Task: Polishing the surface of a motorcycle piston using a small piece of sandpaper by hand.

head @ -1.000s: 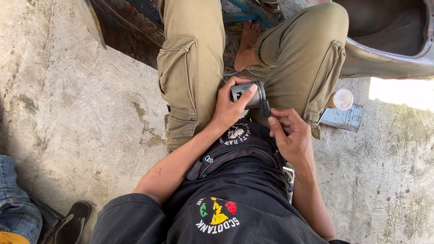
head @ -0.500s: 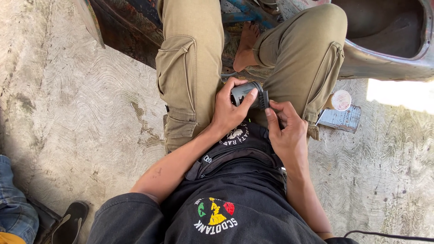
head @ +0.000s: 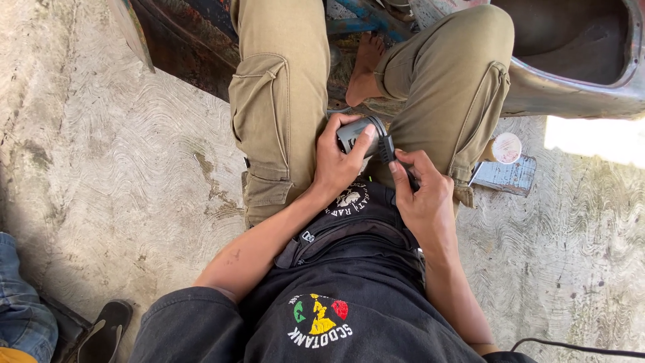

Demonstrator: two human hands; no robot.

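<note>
I sit on a concrete floor with my knees up in khaki cargo trousers. My left hand [head: 336,165] is wrapped around a small dark grey cylindrical part [head: 356,133] held between my thighs. My right hand [head: 420,195] pinches a black connector [head: 386,148] at the cylinder's right end, thumb and forefinger closed on it. A black strap bag [head: 349,235] lies across my lap below both hands. My bare foot [head: 366,67] rests beyond the part.
A rusted, painted metal body [head: 571,87] spans the top of the view. A small round tin with a pale lid [head: 506,148] sits on a flat metal plate [head: 507,176] at my right knee. A black sandal [head: 101,333] and another person's jeans-clad leg [head: 23,316] lie at bottom left.
Both hands stay on the cylinder and connector; my right fingers shifted slightly on the connector. The view drifted a little.
</note>
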